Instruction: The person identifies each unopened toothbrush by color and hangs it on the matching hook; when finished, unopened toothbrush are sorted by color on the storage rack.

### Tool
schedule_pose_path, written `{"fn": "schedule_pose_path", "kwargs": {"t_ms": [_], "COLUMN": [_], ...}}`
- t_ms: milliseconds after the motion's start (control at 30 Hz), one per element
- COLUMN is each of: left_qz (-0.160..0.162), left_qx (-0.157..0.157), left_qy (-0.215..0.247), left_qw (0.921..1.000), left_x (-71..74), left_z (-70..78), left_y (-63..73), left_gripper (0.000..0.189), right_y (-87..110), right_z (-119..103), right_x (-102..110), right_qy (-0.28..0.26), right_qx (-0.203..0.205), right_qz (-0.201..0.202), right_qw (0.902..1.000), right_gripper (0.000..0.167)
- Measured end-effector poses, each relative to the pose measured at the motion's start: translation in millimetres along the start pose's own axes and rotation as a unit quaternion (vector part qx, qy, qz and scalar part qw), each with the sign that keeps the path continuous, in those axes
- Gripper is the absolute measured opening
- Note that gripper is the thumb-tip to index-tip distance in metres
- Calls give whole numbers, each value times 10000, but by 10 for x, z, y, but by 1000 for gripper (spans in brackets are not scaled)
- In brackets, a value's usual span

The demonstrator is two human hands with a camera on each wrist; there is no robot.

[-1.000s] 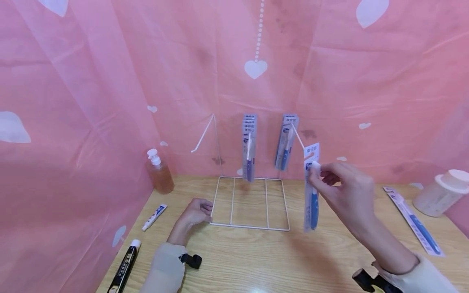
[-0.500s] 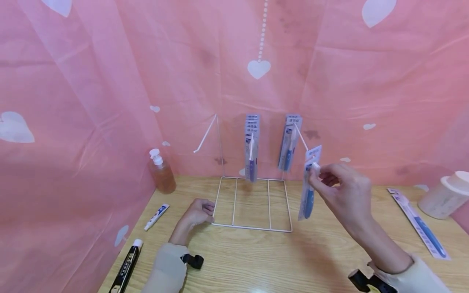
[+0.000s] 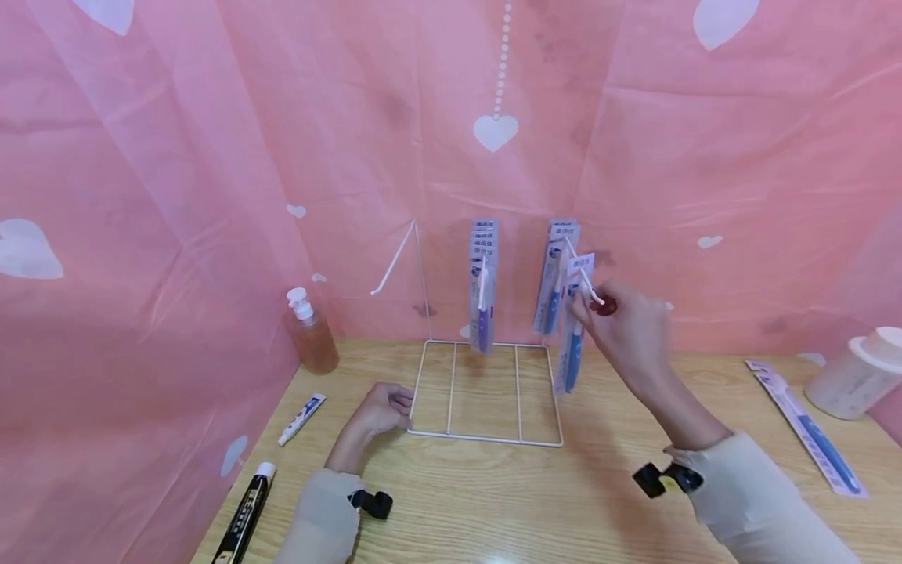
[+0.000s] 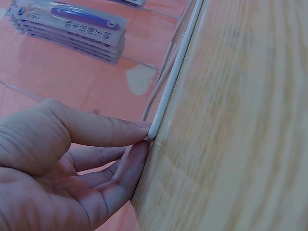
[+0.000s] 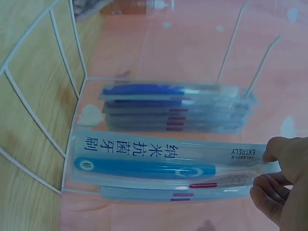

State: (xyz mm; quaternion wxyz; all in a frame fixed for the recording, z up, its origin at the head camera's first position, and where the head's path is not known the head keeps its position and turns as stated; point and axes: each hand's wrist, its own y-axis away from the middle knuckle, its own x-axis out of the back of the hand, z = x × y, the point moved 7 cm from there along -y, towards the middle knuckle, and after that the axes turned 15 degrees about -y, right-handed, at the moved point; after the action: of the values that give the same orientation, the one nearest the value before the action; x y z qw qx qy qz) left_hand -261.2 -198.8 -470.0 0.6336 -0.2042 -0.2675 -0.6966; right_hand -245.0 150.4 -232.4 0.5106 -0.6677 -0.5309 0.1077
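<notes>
My right hand (image 3: 630, 325) pinches a packaged blue toothbrush (image 5: 144, 166) near its top, thumb on one side and fingers on the other. In the head view the pack's card lies along the right prong (image 3: 592, 289) of a white wire rack (image 3: 486, 439). Farther back on that prong hang other packaged toothbrushes (image 3: 553, 290). A row of purple-handled packs (image 3: 483, 305) hangs on the middle prong, and the left prong (image 3: 391, 258) bears none. My left hand (image 3: 380, 409) pinches the front left corner of the rack's base, between thumb and fingers in the left wrist view (image 4: 91, 159).
Another packaged toothbrush (image 3: 806, 427) lies on the wooden table at right, beside a white container (image 3: 853, 376). Left of the rack are a pump bottle (image 3: 310, 333), a small toothpaste tube (image 3: 301, 420) and a black tube (image 3: 243, 513). A pink curtain (image 3: 338, 141) stands behind.
My right hand has moved left and back, bringing the toothbrush pack from the prong's tip to a place along the prong. My left hand stays on the rack's corner.
</notes>
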Motion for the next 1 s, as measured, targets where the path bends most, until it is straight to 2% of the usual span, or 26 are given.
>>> {"fn": "schedule_pose_path", "kwargs": {"t_ms": [267, 467, 700, 867, 1000], "left_qz": [55, 18, 18, 70, 127], "left_qx": [52, 42, 72, 82, 126], "left_qy": [15, 13, 43, 135, 139], "left_qw": [10000, 10000, 10000, 9999, 9997], "left_x": [24, 37, 70, 102, 131], "left_z": [-25, -25, -46, -81, -110], "left_y": [10, -1, -8, 16, 43], "left_gripper": [49, 50, 50, 49, 49], "right_y": [-282, -423, -473, -470, -433], "right_z": [258, 343, 376, 368, 372], "right_x": [-251, -353, -440, -496, -485], "right_qy": [-128, -105, -53, -121, -326], "right_qx": [-525, -558, -662, -479, -511], "right_qz": [-10, -1, 10, -20, -443], "right_qw": [9985, 9984, 9978, 9988, 9972], "right_gripper": [23, 21, 25, 28, 20]}}
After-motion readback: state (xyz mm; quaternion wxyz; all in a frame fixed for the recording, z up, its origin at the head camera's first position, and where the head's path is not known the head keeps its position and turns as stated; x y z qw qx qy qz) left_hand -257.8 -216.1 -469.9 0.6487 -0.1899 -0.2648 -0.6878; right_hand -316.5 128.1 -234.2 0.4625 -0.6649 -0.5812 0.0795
